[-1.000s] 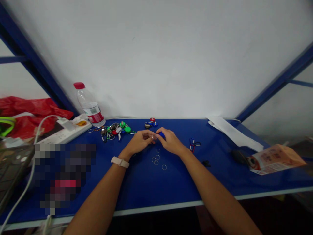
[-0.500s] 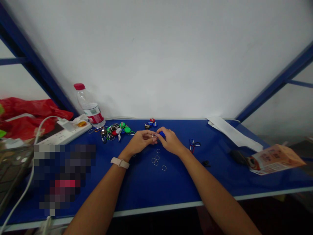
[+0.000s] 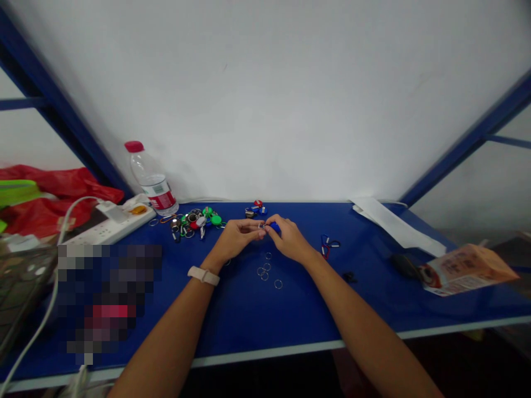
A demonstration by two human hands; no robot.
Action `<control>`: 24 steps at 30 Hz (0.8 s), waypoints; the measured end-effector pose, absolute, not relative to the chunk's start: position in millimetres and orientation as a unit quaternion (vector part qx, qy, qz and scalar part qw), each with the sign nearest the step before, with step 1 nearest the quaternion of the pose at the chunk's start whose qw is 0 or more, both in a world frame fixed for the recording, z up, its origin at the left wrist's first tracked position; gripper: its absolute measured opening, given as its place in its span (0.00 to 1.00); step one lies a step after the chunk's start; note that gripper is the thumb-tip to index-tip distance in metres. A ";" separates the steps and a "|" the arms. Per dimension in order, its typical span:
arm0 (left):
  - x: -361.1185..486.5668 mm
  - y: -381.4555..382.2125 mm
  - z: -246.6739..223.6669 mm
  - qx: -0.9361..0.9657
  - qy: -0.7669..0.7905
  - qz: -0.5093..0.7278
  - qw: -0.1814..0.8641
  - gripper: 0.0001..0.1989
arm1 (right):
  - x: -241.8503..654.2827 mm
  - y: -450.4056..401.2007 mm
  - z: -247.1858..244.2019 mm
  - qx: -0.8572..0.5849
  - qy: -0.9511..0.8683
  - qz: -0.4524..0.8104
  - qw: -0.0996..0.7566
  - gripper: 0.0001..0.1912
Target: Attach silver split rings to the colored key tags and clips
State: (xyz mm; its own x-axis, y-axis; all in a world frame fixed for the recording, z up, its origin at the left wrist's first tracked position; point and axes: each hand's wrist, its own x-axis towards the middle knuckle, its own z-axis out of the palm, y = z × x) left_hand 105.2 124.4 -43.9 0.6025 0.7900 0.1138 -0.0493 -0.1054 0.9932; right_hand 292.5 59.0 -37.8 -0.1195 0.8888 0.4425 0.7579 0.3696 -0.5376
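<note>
Landmark: tag pile (image 3: 194, 221), a heap of green, red and dark key tags w/ metal rings, on blue counter (image 3: 249, 315).

L hand (image 3: 236, 239), just R of pile: narrow pinch, fingertips closed on split ring (image 3: 261, 226). Pale watch band (image 3: 203, 275) on L wrist, nearer the camera than pile.

R hand (image 3: 288, 241), further R of pile: narrow grip on blue tag (image 3: 274, 228), tag mostly hidden by fingers. Hands nearly touching, ring and tag between them. Can't tell if R hand also touches ring.

Loose rings (image 3: 264, 270), approx 4–5, lie flat on counter, R of pile and below hands. Small tag cluster (image 3: 255, 209) sits R of pile, just beyond hands. Cords w/ clips (image 3: 327, 246), red and dark blue, further R. Small black part (image 3: 349, 277) near them. Dark object (image 3: 404, 267) and printed carton (image 3: 467, 270) far R of pile, carton near counter edge. White paper (image 3: 394, 226) far R, along back edge.

L of pile: water bottle (image 3: 149, 179), red cap, upright. Power strip (image 3: 112, 226) just beyond it, w/ white cable (image 3: 50, 293). Red bag (image 3: 50, 202) further L. Blurred patch (image 3: 108, 304) on counter, contents can't be made out.
</note>
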 end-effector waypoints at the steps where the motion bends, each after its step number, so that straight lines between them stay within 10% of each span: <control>1: 105.5 124.5 -43.8 0.656 0.284 0.349 0.606 0.22 | 292.5 58.8 -37.2 -0.553 -0.743 0.089 0.366 0.06; 24: 103.2 122.0 -37.4 0.745 0.236 0.291 0.552 0.17 | 295.6 60.1 -37.2 -0.562 -0.763 0.058 0.313 0.06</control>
State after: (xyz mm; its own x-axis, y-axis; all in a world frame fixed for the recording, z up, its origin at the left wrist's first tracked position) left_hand 103.2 122.0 -37.4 0.7187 0.6732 0.1737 0.0301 -0.2798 0.9596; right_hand 295.6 60.1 -37.2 -0.1722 0.8941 0.4134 0.8219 0.3617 -0.4400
